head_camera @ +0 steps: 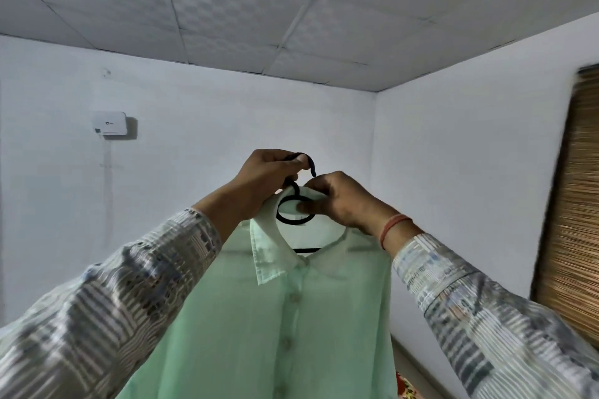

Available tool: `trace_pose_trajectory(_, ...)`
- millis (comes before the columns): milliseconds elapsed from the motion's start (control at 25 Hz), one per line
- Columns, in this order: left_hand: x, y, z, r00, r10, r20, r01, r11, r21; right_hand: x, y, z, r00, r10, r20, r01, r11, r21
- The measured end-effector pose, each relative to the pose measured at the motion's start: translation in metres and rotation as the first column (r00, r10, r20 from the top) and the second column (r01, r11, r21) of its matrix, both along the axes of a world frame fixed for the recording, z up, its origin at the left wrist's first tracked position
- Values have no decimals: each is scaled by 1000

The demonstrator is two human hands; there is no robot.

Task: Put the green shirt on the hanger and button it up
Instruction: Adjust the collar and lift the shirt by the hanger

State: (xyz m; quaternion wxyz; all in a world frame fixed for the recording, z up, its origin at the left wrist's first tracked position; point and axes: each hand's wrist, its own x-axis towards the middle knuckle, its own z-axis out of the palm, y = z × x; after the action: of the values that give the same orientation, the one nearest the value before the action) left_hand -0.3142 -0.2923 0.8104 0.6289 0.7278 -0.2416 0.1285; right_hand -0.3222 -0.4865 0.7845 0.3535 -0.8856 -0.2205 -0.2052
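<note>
Head view: green shirt (275, 317) hangs lengthwise downward on the black hanger (293, 204), collar up, buttoned front facing the camera. Left hand (269, 178) grips the hook; right hand (340, 201) pinches the collar, both arms raised.

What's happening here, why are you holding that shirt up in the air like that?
A person is holding a pale green shirt up on a black hanger. The left hand grips the hanger's hook, while the right hand pinches the collar at the hanger's neck. The front placket looks closed, with buttons running down it.
</note>
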Motion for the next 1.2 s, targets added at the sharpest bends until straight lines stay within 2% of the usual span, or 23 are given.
trace_pose_trajectory(240,-33,-75,-19,972,-223,-71,226,973,37,-60,-85,-20,963,-268,7,267,961,65)
trace_pose_trajectory(440,-64,-182,-38,976,-212,39,192,938,290,-139,-190,-24,866,-487,112,488,872,22)
trace_pose_trajectory(640,-129,-306,-39,944,-299,142,237,909,343,-239,-309,-21,726,-664,179,681,731,-51)
trace_pose_trajectory(760,-176,-384,-37,907,-384,173,324,898,297,-302,-378,-13,648,-731,215,755,653,-58)
trace_pose_trajectory(880,-217,-455,-33,855,-499,141,485,865,128,-358,-429,-7,589,-773,234,802,594,-60)
trace_pose_trajectory(1040,-282,-544,-28,718,-682,136,691,722,-26,-435,-487,-7,519,-819,244,852,517,-80)
trace_pose_trajectory(1120,-315,-582,-26,655,-749,99,754,655,-42,-471,-511,-10,468,-852,233,883,454,-116)
trace_pose_trajectory(1200,-344,-620,-28,586,-810,22,810,586,-28,-506,-537,-17,374,-902,216,927,358,-110)
